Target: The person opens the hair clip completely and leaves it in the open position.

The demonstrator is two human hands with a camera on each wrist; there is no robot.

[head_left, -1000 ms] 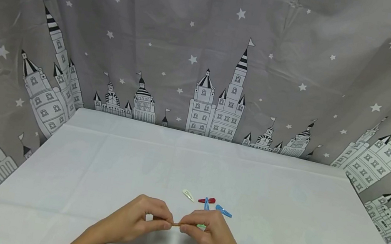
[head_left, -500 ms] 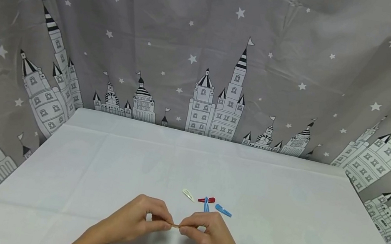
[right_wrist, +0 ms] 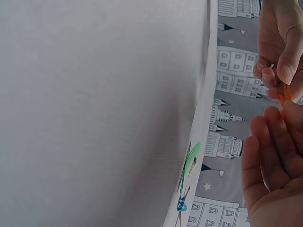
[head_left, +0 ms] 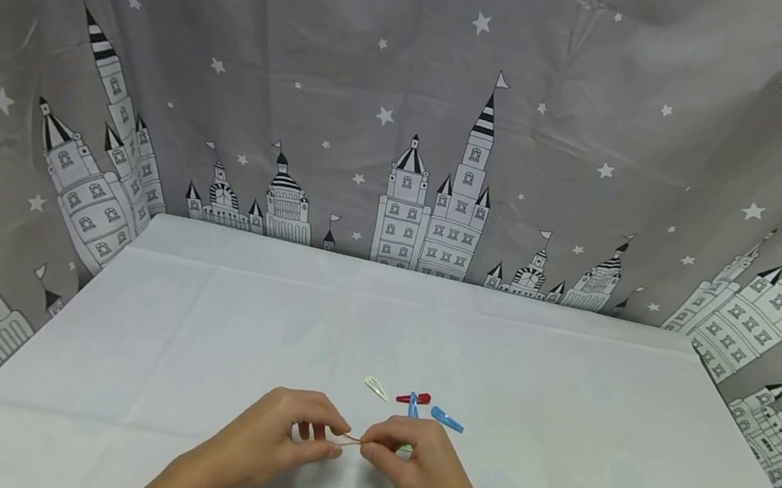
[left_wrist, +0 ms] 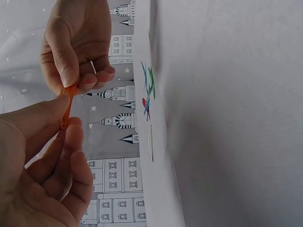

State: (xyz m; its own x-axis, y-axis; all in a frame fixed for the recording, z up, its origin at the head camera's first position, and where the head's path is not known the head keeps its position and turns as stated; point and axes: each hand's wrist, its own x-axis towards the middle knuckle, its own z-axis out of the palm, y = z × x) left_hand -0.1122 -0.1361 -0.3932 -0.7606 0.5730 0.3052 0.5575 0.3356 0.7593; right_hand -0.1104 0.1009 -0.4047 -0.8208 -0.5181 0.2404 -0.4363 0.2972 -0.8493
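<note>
In the head view, a slim orange snap hair clip spans the gap between my two hands, its two legs spread apart. My right hand pinches one end between thumb and forefinger. My left hand has its thumb and forefinger around the other end, with a small gap between the fingertips. The left wrist view shows the orange clip with the left thumb lying against it. Its far end disappears under the right fingers.
Beyond the hands lie a whitish hair clip, a red one, a blue one crossing the red, and another blue one. A green clip is mostly behind the right hand. A white cloth covers the table; a grey printed curtain hangs behind.
The orange clip's legs have spread apart, and the left thumb and forefinger have parted from a tight pinch. More of the clip shows. The loose clips lie as before.
</note>
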